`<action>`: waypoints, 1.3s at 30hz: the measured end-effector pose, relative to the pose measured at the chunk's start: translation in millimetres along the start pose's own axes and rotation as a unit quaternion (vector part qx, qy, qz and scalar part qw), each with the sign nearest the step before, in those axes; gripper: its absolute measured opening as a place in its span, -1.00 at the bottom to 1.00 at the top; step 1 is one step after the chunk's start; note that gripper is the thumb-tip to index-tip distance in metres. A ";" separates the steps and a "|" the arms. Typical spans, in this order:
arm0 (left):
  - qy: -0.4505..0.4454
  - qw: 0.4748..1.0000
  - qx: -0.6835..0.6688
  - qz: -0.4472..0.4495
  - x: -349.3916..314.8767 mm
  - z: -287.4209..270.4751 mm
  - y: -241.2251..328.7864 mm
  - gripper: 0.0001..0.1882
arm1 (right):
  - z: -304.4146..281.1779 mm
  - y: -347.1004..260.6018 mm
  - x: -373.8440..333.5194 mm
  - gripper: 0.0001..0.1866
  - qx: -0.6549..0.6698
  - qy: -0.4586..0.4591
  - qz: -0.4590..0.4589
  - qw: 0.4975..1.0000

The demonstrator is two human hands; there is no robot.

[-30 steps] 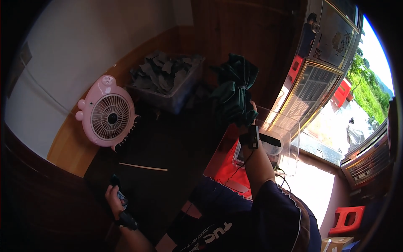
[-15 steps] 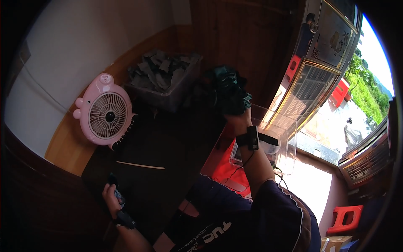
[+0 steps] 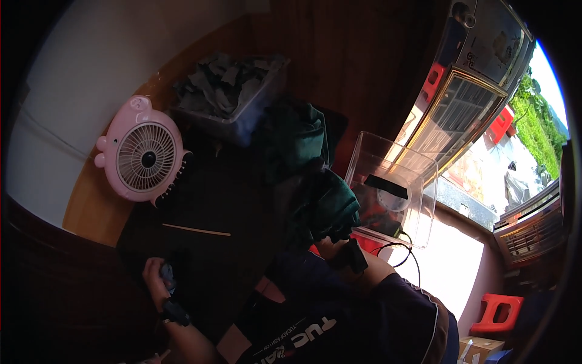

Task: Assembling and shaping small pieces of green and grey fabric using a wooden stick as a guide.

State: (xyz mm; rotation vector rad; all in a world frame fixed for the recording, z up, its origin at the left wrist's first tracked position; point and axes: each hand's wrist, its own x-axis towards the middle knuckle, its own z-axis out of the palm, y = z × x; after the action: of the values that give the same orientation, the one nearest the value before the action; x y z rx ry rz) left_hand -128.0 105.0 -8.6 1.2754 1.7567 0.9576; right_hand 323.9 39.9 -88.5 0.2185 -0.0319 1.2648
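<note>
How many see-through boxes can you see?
2: the scrap-filled box beyond and right of the pink fan, and the clear box right of the dark green fabric. More might hide in shadow.

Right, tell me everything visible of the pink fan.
The pink fan is pig-shaped and looks like glossy plastic: a snout at the top, a round pale grille around a dark hub. It appears to stand on the black tabletop; neither the left hand nor the right hand touches it. Whether it is running is unclear.
</note>
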 end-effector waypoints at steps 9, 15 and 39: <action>-0.010 0.995 0.070 0.070 -11.4 36.9 26.3 -0.82 | -47.5 -16.3 -54.3 -0.64 -0.035 0.039 0.063 0.997; 0.083 0.880 0.258 0.390 -48.0 57.3 79.2 -0.81 | -67.5 -17.1 -36.5 -0.64 -0.063 0.021 0.105 0.992; -0.084 0.765 0.284 0.572 -97.7 128.3 144.9 -0.42 | -104.4 40.2 -76.5 -0.63 -0.202 -0.168 0.250 0.932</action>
State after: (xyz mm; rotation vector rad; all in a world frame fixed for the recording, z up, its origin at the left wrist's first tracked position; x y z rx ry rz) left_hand 66.0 61.1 77.6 2.8853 0.9955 0.8338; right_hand 252.4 -1.9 -195.9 0.0646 -0.6752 1.6809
